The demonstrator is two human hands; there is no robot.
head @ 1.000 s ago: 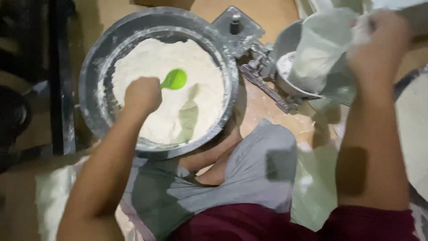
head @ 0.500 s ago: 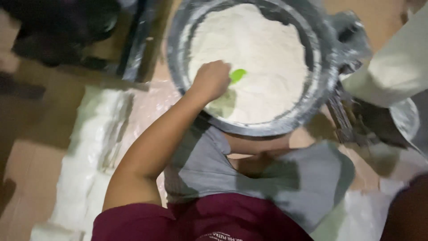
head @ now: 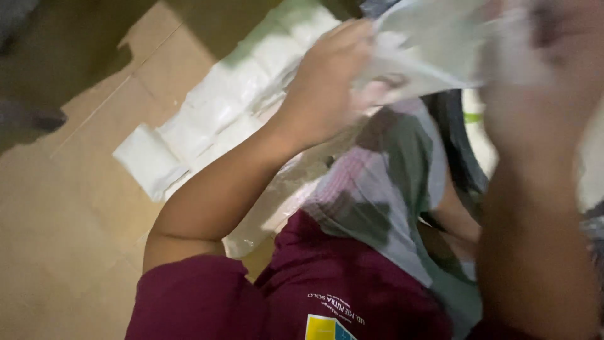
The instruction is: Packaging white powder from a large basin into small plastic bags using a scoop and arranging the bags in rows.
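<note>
Left hand (head: 327,88) clenched the thin plastic bag (head: 421,50) by its edge; right hand (head: 541,82) blurred, grip unclear; bag looked limp, light, slippery.

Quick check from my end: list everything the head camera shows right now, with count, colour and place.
plastic bag: one, pale translucent, top centre, held up by both hands.
white packets: a row, count unclear, white, on the floor at upper left.
floor: tan tiles, left side.
basin rim: one, dark, right of centre, mostly hidden.
green object: one, small, beside the rim.
cloth: one, grey-green and pale, over the lap.
shirt: one, maroon, bottom.
left hand: gripping the bag.
right hand: blurred, at the bag.
</note>
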